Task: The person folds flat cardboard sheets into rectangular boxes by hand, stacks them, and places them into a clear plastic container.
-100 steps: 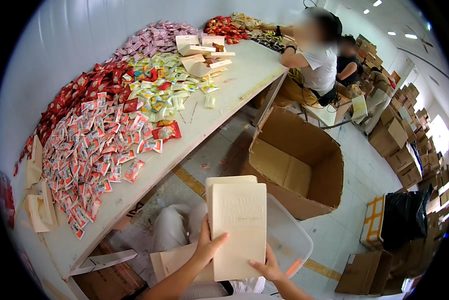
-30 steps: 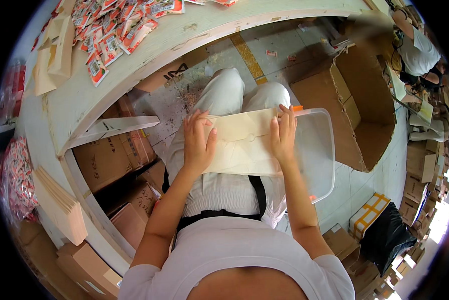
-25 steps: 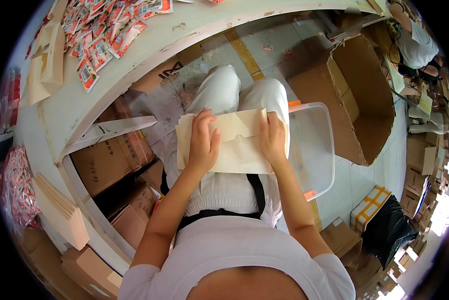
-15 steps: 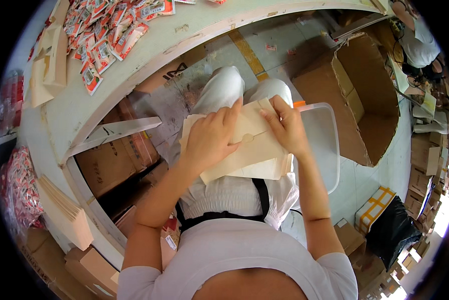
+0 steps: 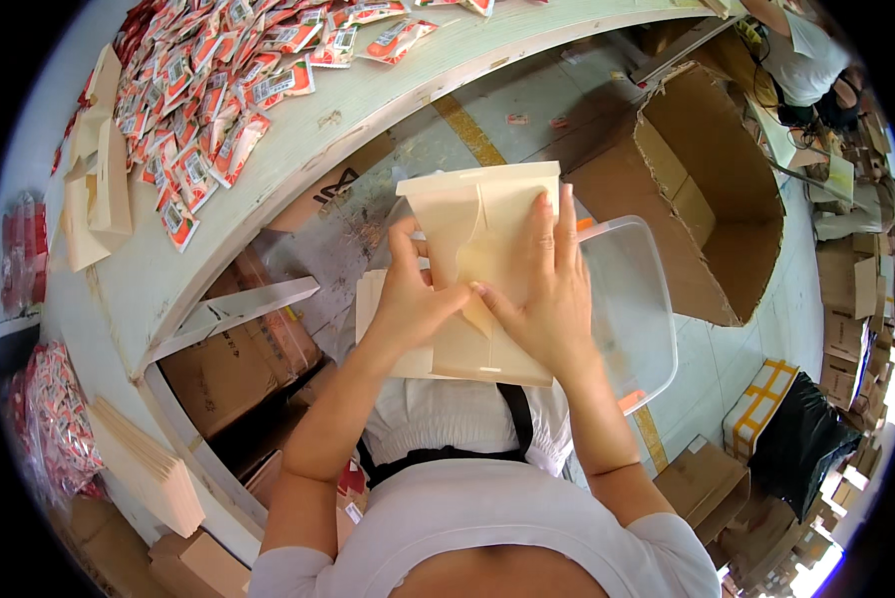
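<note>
Above my lap is a cream cardboard carton (image 5: 447, 229), partly unfolded, with raised end edges and a curved cut-out along its middle seam. My left hand (image 5: 415, 299) grips its left side, fingers curled around the edge and thumb on the seam. On the right panel lies my right hand (image 5: 552, 299), fingers extended along the edge and thumb pressed near the cut-out. The thumbs almost meet at the middle. Beneath the carton, more flat cream cartons (image 5: 368, 299) rest on my thighs, mostly covered.
Many small red-and-white packets (image 5: 193, 130) heap on the white table (image 5: 318, 125), beside an opened cream carton (image 5: 99, 199). Folded cartons (image 5: 149, 463) stand at left. A clear plastic bin (image 5: 647, 299) and a large brown box (image 5: 707, 209) are at right. Another person (image 5: 811, 60) is at far right.
The flat carton has been lifted off the stack and partly opened out, its ends now raised. Both hands shifted to its sides, thumbs moving to the centre seam. The view turned slightly.
</note>
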{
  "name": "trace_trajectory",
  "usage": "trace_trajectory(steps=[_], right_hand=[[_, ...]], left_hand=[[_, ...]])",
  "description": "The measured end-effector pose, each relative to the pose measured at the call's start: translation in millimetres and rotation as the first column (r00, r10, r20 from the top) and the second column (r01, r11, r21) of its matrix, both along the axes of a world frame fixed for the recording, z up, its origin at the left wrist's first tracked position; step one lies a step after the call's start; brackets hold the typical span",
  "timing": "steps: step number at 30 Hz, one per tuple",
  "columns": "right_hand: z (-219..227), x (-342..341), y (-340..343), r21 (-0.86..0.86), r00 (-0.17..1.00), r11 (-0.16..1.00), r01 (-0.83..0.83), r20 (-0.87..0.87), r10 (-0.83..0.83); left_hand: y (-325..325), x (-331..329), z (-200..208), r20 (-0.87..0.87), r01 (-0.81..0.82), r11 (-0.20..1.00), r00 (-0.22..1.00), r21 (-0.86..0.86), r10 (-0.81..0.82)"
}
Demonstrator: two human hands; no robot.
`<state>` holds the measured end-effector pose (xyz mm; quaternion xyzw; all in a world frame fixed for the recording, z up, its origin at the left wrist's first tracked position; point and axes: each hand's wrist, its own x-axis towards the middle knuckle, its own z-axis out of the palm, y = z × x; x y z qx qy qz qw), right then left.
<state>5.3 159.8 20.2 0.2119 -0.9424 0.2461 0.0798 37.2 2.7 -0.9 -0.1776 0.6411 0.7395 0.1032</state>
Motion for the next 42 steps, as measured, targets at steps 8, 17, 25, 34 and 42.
trace_trajectory(steps=[8,17,25,34,42], right_hand=[[-22,1,1,0.055,0.993,0.998,-0.030,0.114,0.023],[-45,-3,3,0.005,0.917,0.994,-0.106,0.387,0.096],[-90,3,-4,-0.438,0.894,0.887,-0.143,0.328,0.306],[-32,-10,-1,-0.275,0.773,0.923,0.270,0.633,-0.038],[-37,-5,-3,-0.342,0.786,0.894,0.288,0.618,-0.017]], left_hand=[[5,7,-13,-0.118,-0.072,0.995,0.991,-0.073,0.063],[13,9,-13,-0.192,-0.097,0.895,0.981,-0.436,0.013],[17,8,-18,-0.305,-0.209,0.832,0.951,-0.513,0.051],[48,3,5,-0.270,-0.270,0.874,0.948,-0.403,0.169],[41,-2,0,-0.313,-0.260,0.875,0.940,-0.409,0.133]])
